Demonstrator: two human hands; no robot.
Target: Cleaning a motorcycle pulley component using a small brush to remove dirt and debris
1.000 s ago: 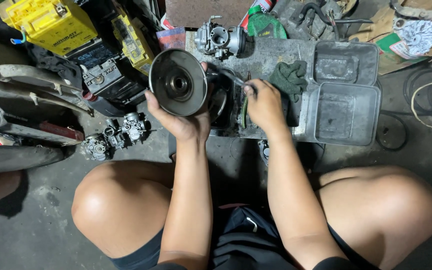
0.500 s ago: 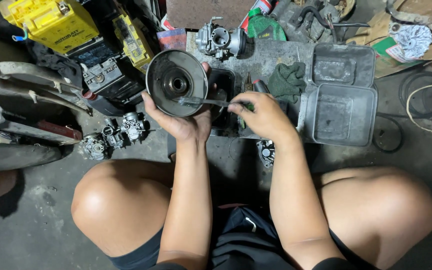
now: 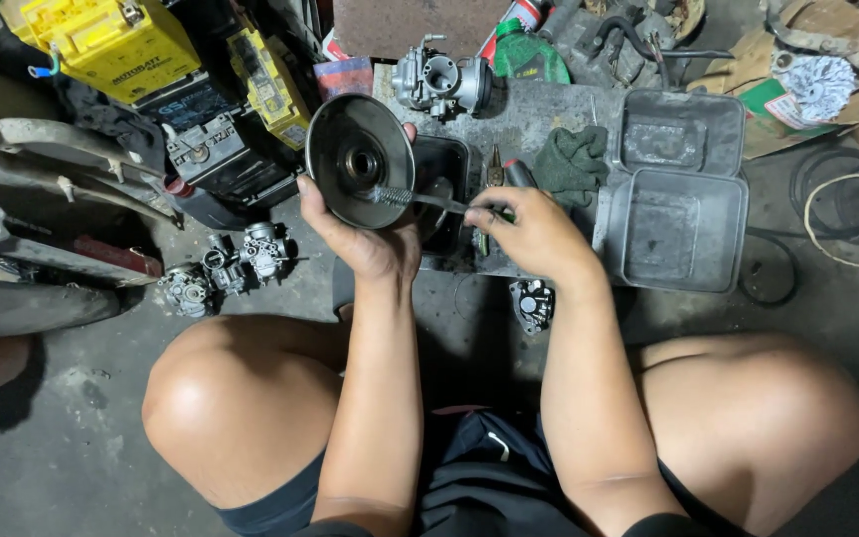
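While the left hand (image 3: 370, 244) grips a round dark metal pulley disc (image 3: 360, 159) by its lower rim, face tilted toward the camera, the right hand (image 3: 534, 234) pinches a small wire brush (image 3: 420, 199) by the handle. Bristle end touches the disc face just below the centre hub. Both hands closed firmly on their items, held above a dark rectangular tray (image 3: 444, 199) on the concrete floor. Right of the tray: green rag (image 3: 571, 164), then an open grey metal box (image 3: 678, 194). Far side: a carburetor (image 3: 439, 80) and a green bottle (image 3: 529, 55). Left: yellow batteries (image 3: 101, 40), and two small carburetors (image 3: 236, 264) on the floor near the person's left knee.
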